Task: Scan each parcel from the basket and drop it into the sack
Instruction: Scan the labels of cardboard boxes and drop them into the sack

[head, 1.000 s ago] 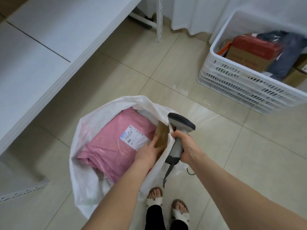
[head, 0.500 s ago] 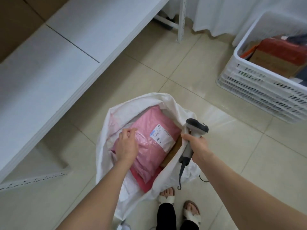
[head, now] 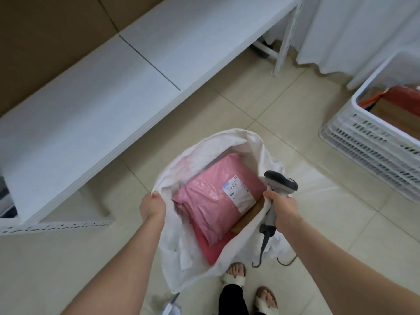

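Note:
A white sack (head: pixel 181 246) stands open on the floor in front of me. Inside lies a pink parcel (head: pixel 211 205) with a white label, on top of a brown box and another pink parcel. My left hand (head: pixel 151 206) grips the sack's left rim. My right hand (head: pixel 283 209) holds a grey barcode scanner (head: pixel 276 189) together with the sack's right rim; the scanner's cable hangs down. The white basket (head: pixel 363 142) with red and brown parcels stands at the far right, partly cut off by the frame.
A low white shelf (head: pixel 113 98) runs along the left, its post (head: pixel 284 37) at the back. White curtain (head: pixel 354 30) hangs behind the basket. My sandalled feet (head: pixel 250 287) stand just below the sack on the beige tiled floor.
My left hand left the pink parcel inside the sack and took hold of the sack's left rim. The view shifted left, pushing the basket toward the right edge.

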